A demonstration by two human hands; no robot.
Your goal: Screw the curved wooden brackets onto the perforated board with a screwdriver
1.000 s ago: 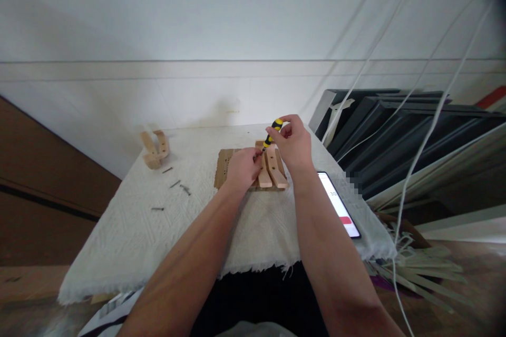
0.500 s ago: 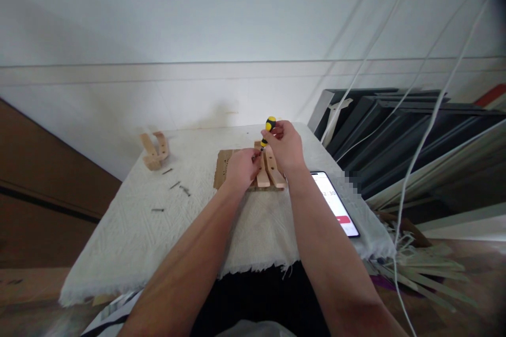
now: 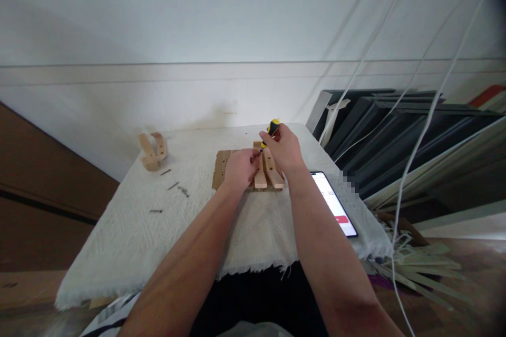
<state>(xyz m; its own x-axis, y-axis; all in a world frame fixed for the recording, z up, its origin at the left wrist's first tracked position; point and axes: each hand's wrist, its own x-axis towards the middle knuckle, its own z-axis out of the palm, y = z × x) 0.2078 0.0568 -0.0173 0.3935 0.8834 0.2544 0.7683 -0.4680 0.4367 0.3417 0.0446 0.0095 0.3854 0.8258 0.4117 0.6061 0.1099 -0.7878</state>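
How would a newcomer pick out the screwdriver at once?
Find the white cloth, then the cardboard toward its far side. There, the right grip holds the screwdriver tilted over pale wooden pieces; its yellow-and-black colouring sets it apart from them.

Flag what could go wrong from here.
Slip: the screwdriver in the right hand points down right beside the left hand's fingertips, so a skid might jab them.
Lost parts: the loose fasteners lie on the cloth; a tug on it could scatter them.
Knock: the phone lies close by the right forearm and might get bumped.
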